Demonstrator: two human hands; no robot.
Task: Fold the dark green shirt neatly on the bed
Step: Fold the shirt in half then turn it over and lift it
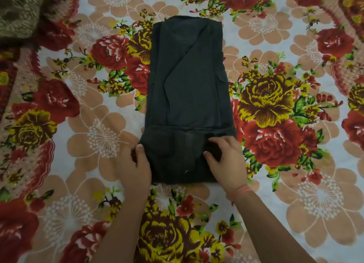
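On the left hand point(136, 164), the fingers are blurred at the shirt point(187, 85) edge; grip unclear. A brown cloth point(17, 12) is cut off by the top-left corner. A pale speck point(187, 171) on the shirt is too small to identify.

Olive-brown patterned blanket point(18, 12), far left corner

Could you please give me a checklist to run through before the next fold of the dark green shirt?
1. Both hands on the near fold: left hand grips its left edge, right hand holds its right part. Ok.
2. Dark green shirt lies as a long strip with its sides folded in. Ok.
3. Near fold lies across the strip, roughly square. Ok.
4. Side edges straight: the right edge bulges slightly midway. Not ok.
5. Blanket at the far left lies apart from the shirt. Ok.
6. Hidden layers underneath aligned: cannot tell.
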